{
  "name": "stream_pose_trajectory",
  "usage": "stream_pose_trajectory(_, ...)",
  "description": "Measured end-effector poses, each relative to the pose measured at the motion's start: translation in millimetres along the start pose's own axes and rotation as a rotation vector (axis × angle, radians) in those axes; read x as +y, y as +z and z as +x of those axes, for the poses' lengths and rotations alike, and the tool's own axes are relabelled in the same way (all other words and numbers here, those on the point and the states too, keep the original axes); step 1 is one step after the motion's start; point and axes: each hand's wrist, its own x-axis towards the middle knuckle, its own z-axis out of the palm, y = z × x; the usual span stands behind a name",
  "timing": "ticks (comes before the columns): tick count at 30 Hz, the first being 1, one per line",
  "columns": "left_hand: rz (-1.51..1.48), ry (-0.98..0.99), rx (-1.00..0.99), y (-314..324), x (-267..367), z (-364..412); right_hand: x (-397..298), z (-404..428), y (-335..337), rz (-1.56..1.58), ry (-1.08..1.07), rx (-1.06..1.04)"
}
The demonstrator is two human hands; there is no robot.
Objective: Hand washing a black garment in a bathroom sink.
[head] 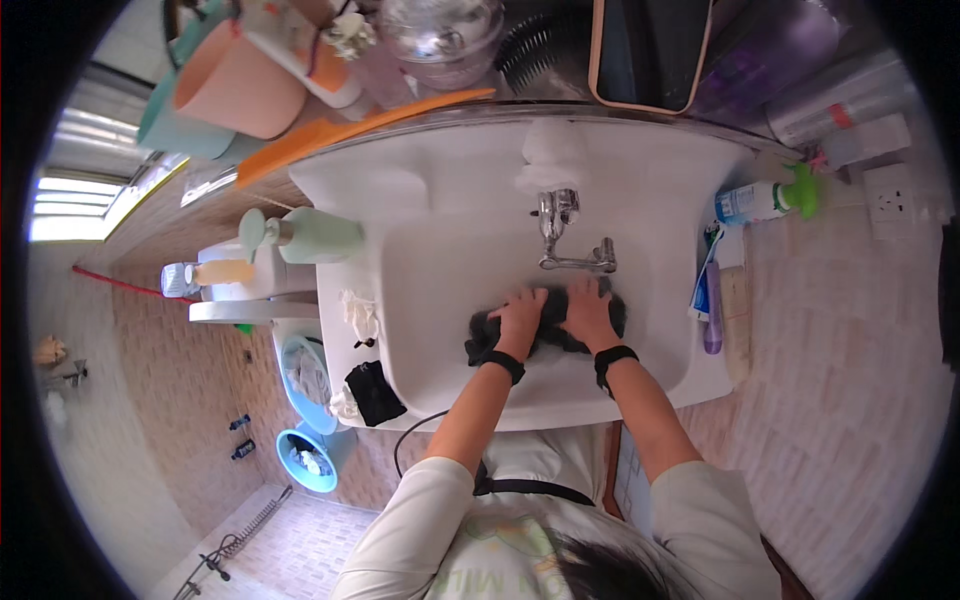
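A bunched black cloth [555, 306] lies in the basin of a white ceramic sink [446, 259]. On its left part rests my left hand [519, 321], fingers curled into the fabric. My right hand [589, 313] grips the right part, close under the swivel spout of a chrome faucet [577, 263]. Both hands are side by side, palms down, and partly hide the cloth. Each wrist wears a black band. Whether water is running from the spout is hard to see.
On the sink's left rim are a green pump bottle [322, 235], crumpled white cloth [360, 315] and a folded black cloth [375, 394]. A spray bottle [754, 202] and purple toothbrush case [712, 319] line the right. Above, a shelf holds a phone [651, 52] and orange comb [337, 135].
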Motion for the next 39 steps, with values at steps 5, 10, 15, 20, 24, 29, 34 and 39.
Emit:
stream_pose_trajectory(5,-0.378,0.117,-0.155,-36.7,-25.2,-30.1,8.9,-19.9,-11.1,0.04,-0.1,-0.262)
stream_pose_trajectory(10,-0.69,0.304,-0.087,-71.2,-68.8,-68.9,5.3,-48.1,-44.9,0.24,-0.209,-0.347)
stream_pose_trajectory(15,-0.581,0.333,-0.132,-84.4,-71.2,-102.4,0.5,-52.3,-57.4,0.191,-0.208,-0.401)
stream_pose_trajectory(20,-0.519,0.259,-0.008,-53.1,-69.3,-114.5,1.1,-25.2,-26.7,0.253,-0.034,-0.469)
stream_pose_trajectory(24,-0.511,0.278,-0.029,-58.8,-61.6,-117.9,8.4,2.8,7.8,0.169,-0.106,-0.446)
stream_pose_trajectory(29,-0.53,0.22,-0.042,-61.9,-63.6,-123.6,-7.5,21.4,-12.9,0.115,-0.182,-0.505)
stream_pose_trajectory(34,-0.569,0.133,0.018,-62.2,-59.7,-128.0,-21.4,19.6,-33.6,0.04,-0.177,-0.633)
stream_pose_trajectory(39,-0.645,0.067,0.064,-61.0,-63.2,-127.5,-19.3,23.5,-14.6,0.002,-0.165,-0.599)
